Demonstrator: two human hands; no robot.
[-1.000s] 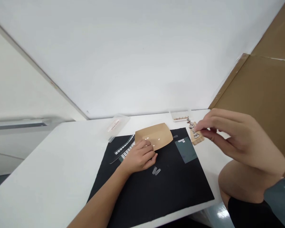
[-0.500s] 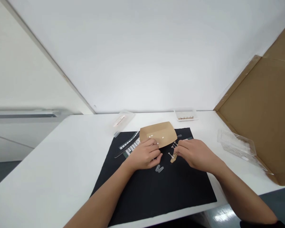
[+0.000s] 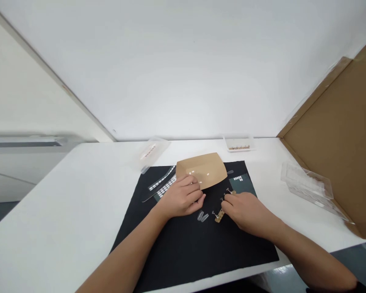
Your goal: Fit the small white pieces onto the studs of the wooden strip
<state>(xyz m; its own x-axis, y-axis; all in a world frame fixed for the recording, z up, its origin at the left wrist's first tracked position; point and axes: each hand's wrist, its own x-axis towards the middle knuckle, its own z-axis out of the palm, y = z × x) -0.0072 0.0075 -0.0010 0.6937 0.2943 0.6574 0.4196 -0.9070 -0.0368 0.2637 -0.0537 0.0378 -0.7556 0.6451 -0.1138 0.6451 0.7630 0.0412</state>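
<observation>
My right hand (image 3: 242, 209) is closed, thumb and fingers pinching at a small wooden stand (image 3: 218, 216) that carries several upright metal pegs. Its far end shows just beyond my fingertips; the middle is hidden under them. My left hand (image 3: 184, 197) is curled at the near left edge of a brown paper tray (image 3: 215, 165), its fingertips together; whatever they hold, if anything, is hidden. White oval dots lie in the tray. Between the two hands, a few clear false nail tips (image 3: 203, 216) rest on the black mat (image 3: 189, 252).
Left of the tray lie strips of white oval stickers (image 3: 161, 179) and thin tweezers (image 3: 152, 197). A dark green sticker card (image 3: 240, 183) is beyond my right hand. Behind stand a clear box (image 3: 239, 147) and a translucent lid (image 3: 152, 152). Clear plastic cases (image 3: 312, 189) sit by the cardboard (image 3: 332, 154).
My right hand has come slightly nearer me with the wooden stand, which now lies at a different angle. More of the green card shows. My left hand keeps its place by the tray.
</observation>
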